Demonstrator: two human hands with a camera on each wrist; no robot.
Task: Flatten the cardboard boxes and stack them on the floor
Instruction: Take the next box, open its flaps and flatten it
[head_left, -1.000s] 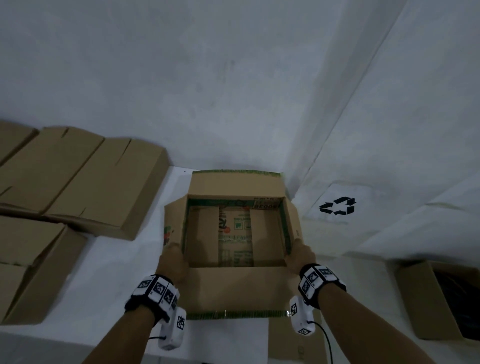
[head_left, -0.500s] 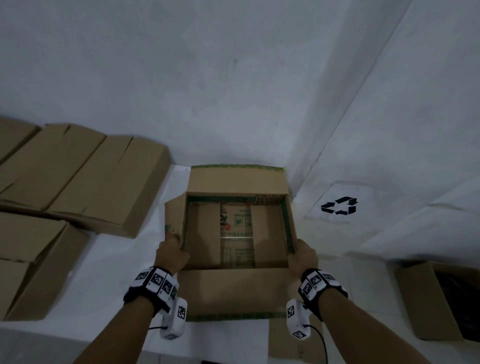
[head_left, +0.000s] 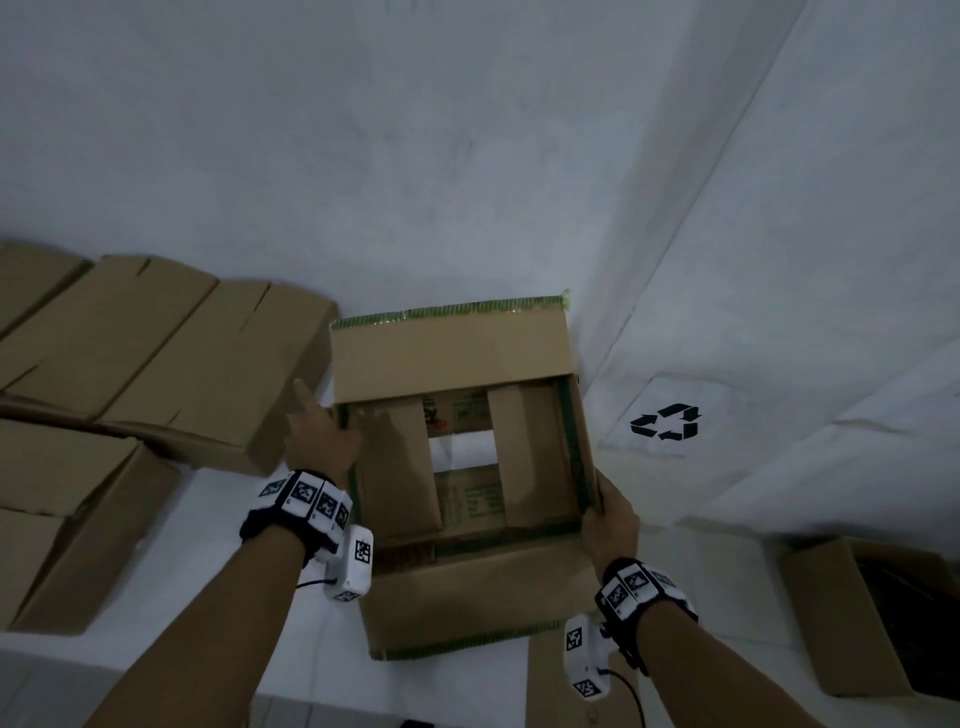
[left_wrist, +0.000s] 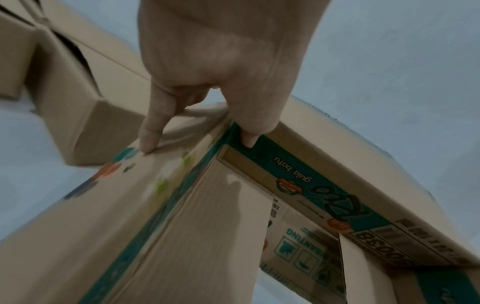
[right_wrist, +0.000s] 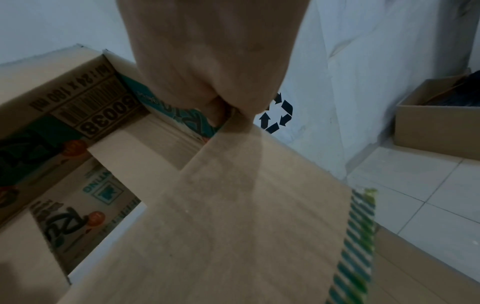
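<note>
Two bare forearms, no sleeves, each wrist wrapped by a black band (head_left: 270, 522) covered with white square tags printed in black-and-white marker patterns, a white boxy camera unit (head_left: 350, 564) hung beneath each, thin black cable (head_left: 631, 696) trailed from the right one

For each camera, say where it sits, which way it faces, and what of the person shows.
Head: looks down at the open box on the table; both forearms, left hand, right hand.
Left wrist: looks along the left hand gripping the box's corner.
Right wrist: looks along the right hand pinching its wall.
All three share the box; head and right wrist share the recycling sign.
</note>
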